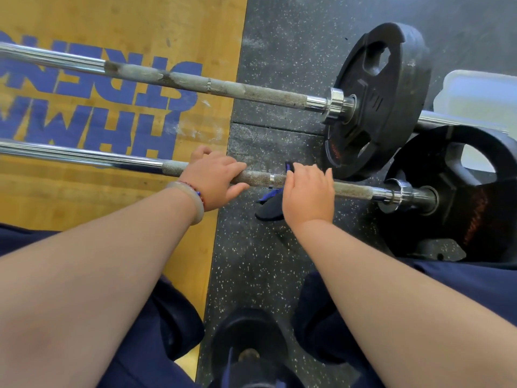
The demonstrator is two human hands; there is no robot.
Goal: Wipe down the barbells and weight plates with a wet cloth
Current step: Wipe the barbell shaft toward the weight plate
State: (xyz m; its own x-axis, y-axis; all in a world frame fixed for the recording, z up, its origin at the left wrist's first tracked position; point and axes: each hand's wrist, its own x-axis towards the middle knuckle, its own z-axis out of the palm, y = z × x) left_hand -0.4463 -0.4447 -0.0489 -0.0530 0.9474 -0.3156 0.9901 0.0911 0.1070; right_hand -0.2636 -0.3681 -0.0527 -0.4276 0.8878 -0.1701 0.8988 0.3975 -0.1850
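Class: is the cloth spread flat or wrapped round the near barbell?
Wrapped: cloth shows above and below the near barbell, under the right hand.

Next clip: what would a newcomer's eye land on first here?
Two hands meet on the near barbell at centre: the left hand grips its knurled shaft, the right hand wraps a dark blue cloth round it. Beyond it, the far barbell shows a grimy, chalk-streaked shaft, and black weight plates stand at the right.
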